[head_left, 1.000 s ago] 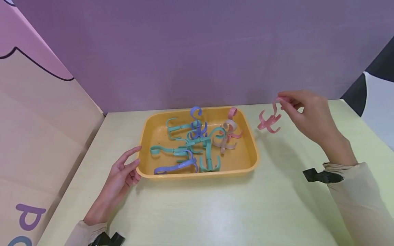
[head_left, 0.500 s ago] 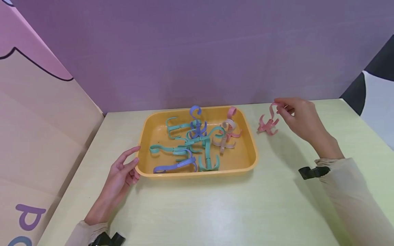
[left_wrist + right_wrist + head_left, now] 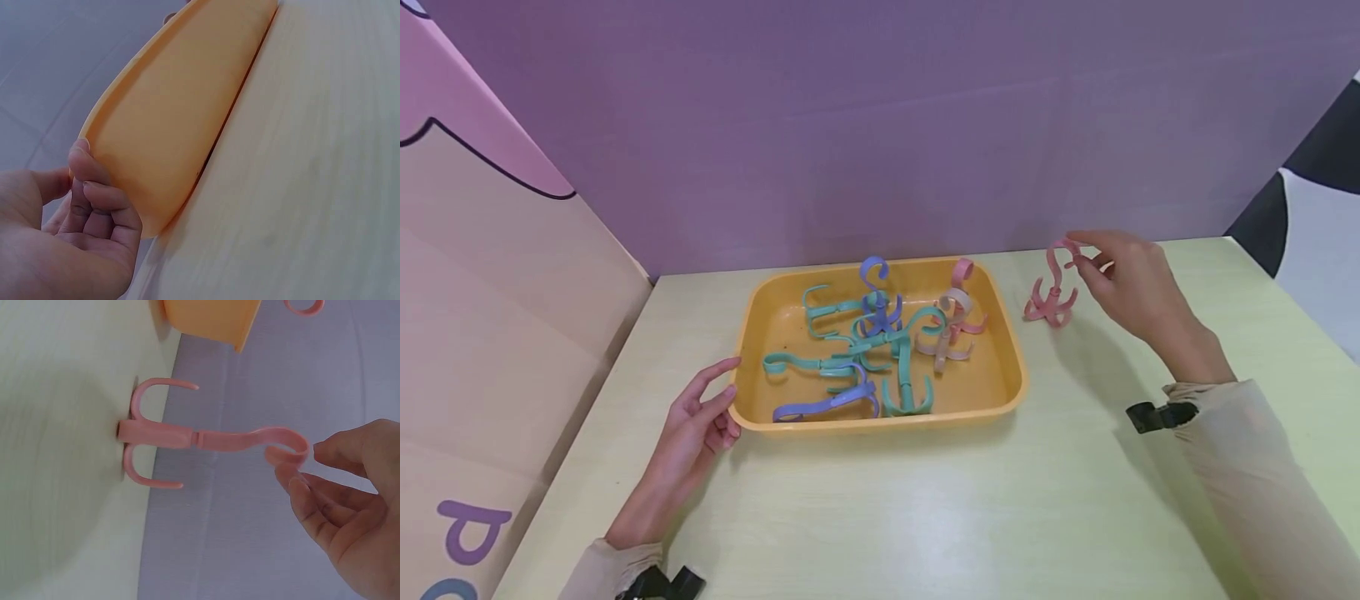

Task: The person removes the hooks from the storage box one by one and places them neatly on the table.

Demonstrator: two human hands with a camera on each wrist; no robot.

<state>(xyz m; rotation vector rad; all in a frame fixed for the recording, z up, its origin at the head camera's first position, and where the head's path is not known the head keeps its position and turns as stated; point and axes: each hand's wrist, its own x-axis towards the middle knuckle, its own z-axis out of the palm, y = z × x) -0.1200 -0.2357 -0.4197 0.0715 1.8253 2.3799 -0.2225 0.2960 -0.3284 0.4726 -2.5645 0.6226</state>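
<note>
In the head view my left hand (image 3: 688, 437) holds the near-left corner of a yellow plastic tray (image 3: 1022, 396). The left wrist view shows its fingertips (image 3: 81, 153) at the tray's rim. To the right of the tray, a pink four-claw hook hanger (image 3: 1050, 308) stands upright on the table, its curled end up. My right hand (image 3: 1138, 283) is at that curl. In the right wrist view, one fingertip (image 3: 284, 474) meets the end of the hanger's curl (image 3: 284, 434), while another stands slightly apart from its outer side, so the pinch looks loosened.
Inside the tray lie several similar hangers: teal (image 3: 904, 375), blue (image 3: 880, 312), pink (image 3: 962, 271) and beige (image 3: 942, 350). Behind the pale table (image 3: 880, 517) rises a purple backdrop (image 3: 880, 125). A light printed panel (image 3: 497, 350) borders the left side.
My right hand has lowered the pink hanger from the air onto the table and moved slightly left. The hanger now stands straighter, with its curl less covered by the fingers. My left hand stays put.
</note>
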